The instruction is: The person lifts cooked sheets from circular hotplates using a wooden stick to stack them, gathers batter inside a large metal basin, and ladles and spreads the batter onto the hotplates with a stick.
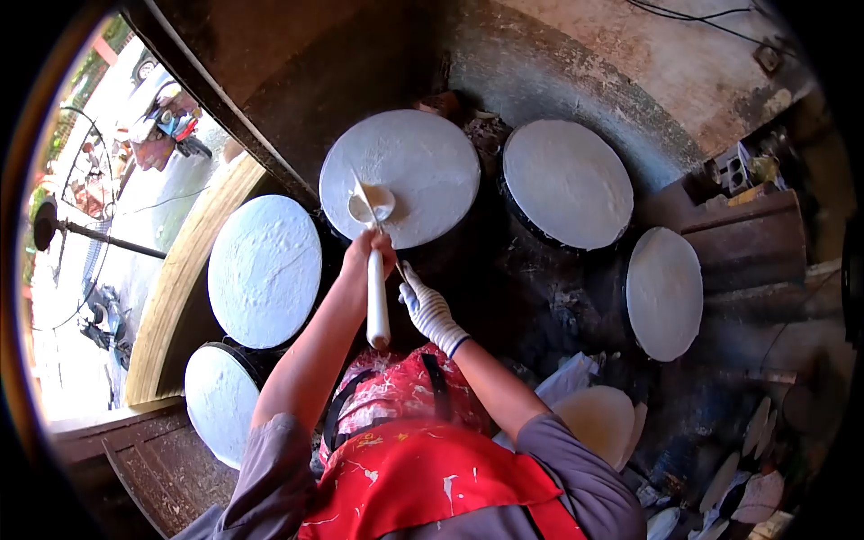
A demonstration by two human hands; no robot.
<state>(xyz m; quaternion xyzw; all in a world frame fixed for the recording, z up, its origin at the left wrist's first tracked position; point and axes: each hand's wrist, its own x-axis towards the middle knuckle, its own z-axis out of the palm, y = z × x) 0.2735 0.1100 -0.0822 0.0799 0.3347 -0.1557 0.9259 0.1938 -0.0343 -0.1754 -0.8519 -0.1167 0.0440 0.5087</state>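
Red apron (pixel 432 481) splashed with white fills the foreground, as a worker reaches forward over a ring of round, white-topped drums. Bare fingers of the left hand (pixel 377 243) are closed around a ladle (pixel 377 301), gripped near its bowl, its pale handle running back toward the apron. Just behind and to the right, the gloved right hand (pixel 432 315) appears clamped on a thin tool (pixel 364 192), its far end slanting across the ladle's bowl. Both implements point away from the body; the left hand is the nearer to the bowl, which lies straight ahead of those fingers, over the near part of the central white round (pixel 409 148). Whether bowl and surface touch cannot be told. Farther out, similar rounds stand at right (pixel 571 184), far right (pixel 666 295), left (pixel 265 270) and lower left (pixel 219 405). Beyond a curved wooden ledge (pixel 175 301), a motorbike (pixel 189 133) stands in sunlight.
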